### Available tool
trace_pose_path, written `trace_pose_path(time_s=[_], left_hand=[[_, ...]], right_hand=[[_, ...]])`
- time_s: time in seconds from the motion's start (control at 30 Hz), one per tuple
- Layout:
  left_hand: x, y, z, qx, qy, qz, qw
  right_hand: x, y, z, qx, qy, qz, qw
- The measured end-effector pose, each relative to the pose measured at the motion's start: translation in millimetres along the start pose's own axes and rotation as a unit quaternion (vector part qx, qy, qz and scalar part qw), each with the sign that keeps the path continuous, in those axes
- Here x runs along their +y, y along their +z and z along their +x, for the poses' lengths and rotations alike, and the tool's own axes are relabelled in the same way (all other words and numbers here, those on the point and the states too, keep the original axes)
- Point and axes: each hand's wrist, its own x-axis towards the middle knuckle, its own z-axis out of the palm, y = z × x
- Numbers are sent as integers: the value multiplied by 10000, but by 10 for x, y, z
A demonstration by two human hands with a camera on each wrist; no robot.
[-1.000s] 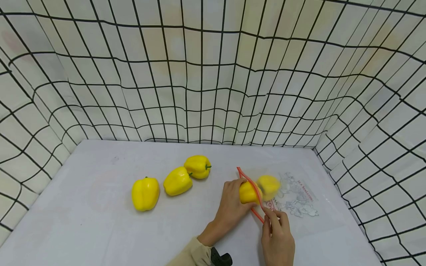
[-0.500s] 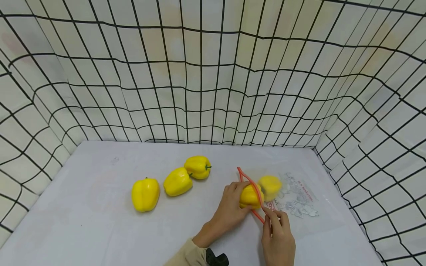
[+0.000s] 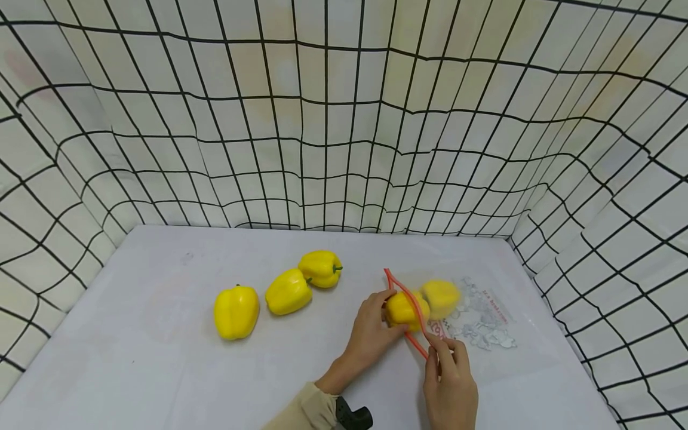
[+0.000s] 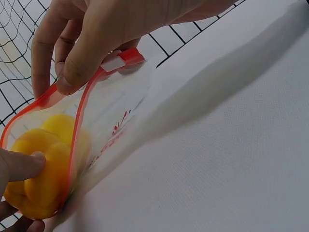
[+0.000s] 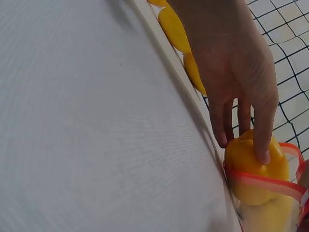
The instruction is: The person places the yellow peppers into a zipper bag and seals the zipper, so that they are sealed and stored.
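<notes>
Slightly farther from the mouth of the clear bag [image 3: 478, 325] than a second ago, the inner yellow pepper [image 3: 442, 298] lies toward the right edge of the desk [image 3: 559, 394], with the outer yellow pepper [image 3: 404, 312] beside it in the opening. My left hand [image 3: 368, 328], part open, curves fingers and thumb round that outer pepper, while my right hand [image 3: 451, 382] pinches the red rim [image 4: 76, 133]. If I let that rim sag or push too hard, I reckon the pepper could snag it and drag the bag rightward.
</notes>
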Motion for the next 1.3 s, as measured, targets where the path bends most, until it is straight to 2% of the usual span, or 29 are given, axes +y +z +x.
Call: trace_pose_path(time_s=[0.37,0.73,1.0,1.3], left_hand=[[0,123,55,371,-282,-251,9986],[-4,194,129,469,-366,-551,9967],[-34,281,106,675,-569,-938,9917],[-18,341,194,866,-813,-1292,9845]], right_hand=[[-11,16,12,65,-45,19,10000],[52,76,-5,369,-426,197,9982],[70,67,-32,382,-548,158,9976],[56,70,-12,368,-542,249,9975]])
